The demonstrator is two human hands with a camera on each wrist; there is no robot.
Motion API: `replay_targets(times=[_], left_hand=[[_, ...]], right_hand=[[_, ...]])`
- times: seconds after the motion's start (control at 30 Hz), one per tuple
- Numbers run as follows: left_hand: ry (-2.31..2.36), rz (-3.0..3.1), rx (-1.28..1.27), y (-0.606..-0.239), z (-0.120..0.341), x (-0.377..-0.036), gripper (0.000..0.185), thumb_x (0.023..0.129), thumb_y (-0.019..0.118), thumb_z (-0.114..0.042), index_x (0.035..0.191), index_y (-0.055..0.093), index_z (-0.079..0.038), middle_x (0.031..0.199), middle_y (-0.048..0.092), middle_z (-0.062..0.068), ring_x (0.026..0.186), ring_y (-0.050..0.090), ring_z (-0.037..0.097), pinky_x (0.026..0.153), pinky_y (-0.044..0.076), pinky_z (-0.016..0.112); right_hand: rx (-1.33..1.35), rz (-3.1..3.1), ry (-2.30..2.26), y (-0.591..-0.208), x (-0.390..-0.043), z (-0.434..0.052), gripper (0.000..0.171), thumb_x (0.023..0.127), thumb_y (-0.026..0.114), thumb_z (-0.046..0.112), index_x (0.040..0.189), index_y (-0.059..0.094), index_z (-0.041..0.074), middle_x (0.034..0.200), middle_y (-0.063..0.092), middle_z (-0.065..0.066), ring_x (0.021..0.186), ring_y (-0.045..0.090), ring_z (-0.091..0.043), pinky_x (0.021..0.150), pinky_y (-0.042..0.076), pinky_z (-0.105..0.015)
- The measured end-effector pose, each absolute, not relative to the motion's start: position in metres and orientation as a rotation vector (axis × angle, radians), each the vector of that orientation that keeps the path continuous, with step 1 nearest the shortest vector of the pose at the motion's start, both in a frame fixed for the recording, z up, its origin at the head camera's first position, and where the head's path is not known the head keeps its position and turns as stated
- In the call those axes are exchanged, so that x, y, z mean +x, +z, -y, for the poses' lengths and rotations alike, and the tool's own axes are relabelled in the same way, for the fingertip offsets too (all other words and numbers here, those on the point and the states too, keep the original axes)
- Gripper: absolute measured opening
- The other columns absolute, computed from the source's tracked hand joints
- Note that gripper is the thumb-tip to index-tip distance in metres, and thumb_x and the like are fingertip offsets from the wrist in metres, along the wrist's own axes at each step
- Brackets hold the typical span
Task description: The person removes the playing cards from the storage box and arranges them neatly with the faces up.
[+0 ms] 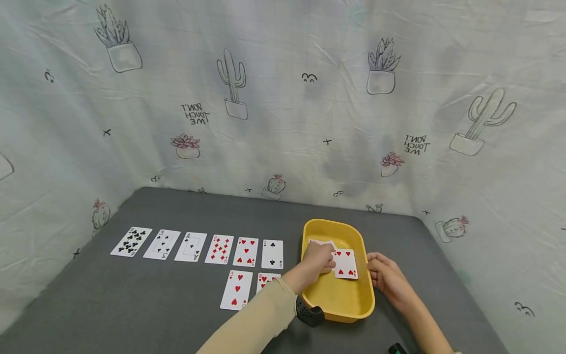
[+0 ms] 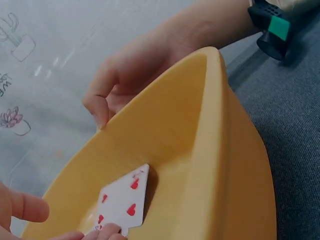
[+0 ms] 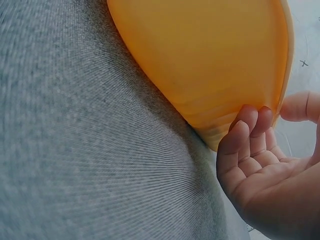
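A yellow tub [image 1: 332, 224] [image 2: 200, 150] [image 3: 210, 60] stands on the grey table at the right of centre. Inside it lies a hearts card [image 1: 346, 264] [image 2: 125, 202], face up. My left hand [image 1: 325, 260] [image 2: 70, 222] reaches into the tub and pinches that card at its edge. Another card [image 1: 321, 242] peeks out behind the hand, mostly hidden. My right hand [image 1: 376, 268] [image 2: 102, 107] [image 3: 265, 125] holds the tub's right rim, with curled fingers against the outer wall and the thumb above.
Several cards lie face up in a row [image 1: 190, 247] left of the tub. Below them lie a three of hearts [image 1: 237, 290] and a second hearts card [image 1: 267, 279], partly under my forearm. Cactus-print cloth [image 1: 283, 123] walls in the grey table [image 1: 132, 305].
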State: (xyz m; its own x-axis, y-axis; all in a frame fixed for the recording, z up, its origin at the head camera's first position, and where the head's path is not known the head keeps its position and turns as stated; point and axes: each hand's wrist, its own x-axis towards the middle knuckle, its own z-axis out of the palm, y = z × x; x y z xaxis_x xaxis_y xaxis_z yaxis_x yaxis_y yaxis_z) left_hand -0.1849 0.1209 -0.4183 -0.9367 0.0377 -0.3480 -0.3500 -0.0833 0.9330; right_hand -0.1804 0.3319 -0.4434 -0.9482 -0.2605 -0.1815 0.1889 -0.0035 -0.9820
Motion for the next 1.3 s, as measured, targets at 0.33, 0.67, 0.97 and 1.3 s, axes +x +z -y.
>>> replay_targets(times=[0.33, 0.67, 0.97, 1.3], left_hand=[[2.204, -1.614, -0.396, -0.428, -0.123, -0.193, 0.043, 0.097, 0.052, -0.018, 0.121, 0.052, 0.017, 0.106, 0.062, 0.024, 0.096, 0.064, 0.033, 0.087, 0.053, 0.044], [2.128, -1.441, -0.378, -0.422, -0.119, -0.185, 0.045, 0.098, 0.047, -0.021, 0.123, 0.049, 0.017, 0.112, 0.061, 0.026, 0.108, 0.059, 0.045, 0.091, 0.045, 0.06], [2.067, -1.305, -0.365, -0.413, -0.115, -0.179, 0.053, 0.099, 0.047, -0.025, 0.131, 0.04, 0.017, 0.136, 0.047, 0.031, 0.103, 0.053, 0.063, 0.087, 0.036, 0.075], [2.191, -1.354, -0.435, -0.422, -0.12, -0.178, 0.048, 0.1, 0.044, -0.018, 0.128, 0.043, 0.02, 0.125, 0.053, 0.035, 0.11, 0.054, 0.055, 0.1, 0.035, 0.064]], right_hand=[[-0.041, -1.976, -2.021, -0.442, -0.18, -0.331, 0.02, 0.098, 0.045, 0.003, 0.114, 0.044, -0.009, 0.093, 0.059, -0.013, 0.077, 0.061, -0.019, 0.069, 0.054, -0.031], [-0.066, -1.954, -2.022, -0.443, -0.18, -0.332, 0.02, 0.098, 0.044, 0.003, 0.115, 0.043, -0.008, 0.094, 0.061, -0.013, 0.079, 0.062, -0.019, 0.07, 0.055, -0.032], [-0.084, -1.958, -2.029, -0.444, -0.181, -0.332, 0.018, 0.098, 0.043, 0.003, 0.114, 0.044, -0.007, 0.095, 0.061, -0.015, 0.079, 0.063, -0.02, 0.07, 0.056, -0.032], [-0.036, -1.975, -2.042, -0.446, -0.181, -0.331, 0.023, 0.098, 0.042, 0.002, 0.117, 0.041, -0.01, 0.096, 0.06, -0.018, 0.079, 0.063, -0.02, 0.069, 0.055, -0.033]])
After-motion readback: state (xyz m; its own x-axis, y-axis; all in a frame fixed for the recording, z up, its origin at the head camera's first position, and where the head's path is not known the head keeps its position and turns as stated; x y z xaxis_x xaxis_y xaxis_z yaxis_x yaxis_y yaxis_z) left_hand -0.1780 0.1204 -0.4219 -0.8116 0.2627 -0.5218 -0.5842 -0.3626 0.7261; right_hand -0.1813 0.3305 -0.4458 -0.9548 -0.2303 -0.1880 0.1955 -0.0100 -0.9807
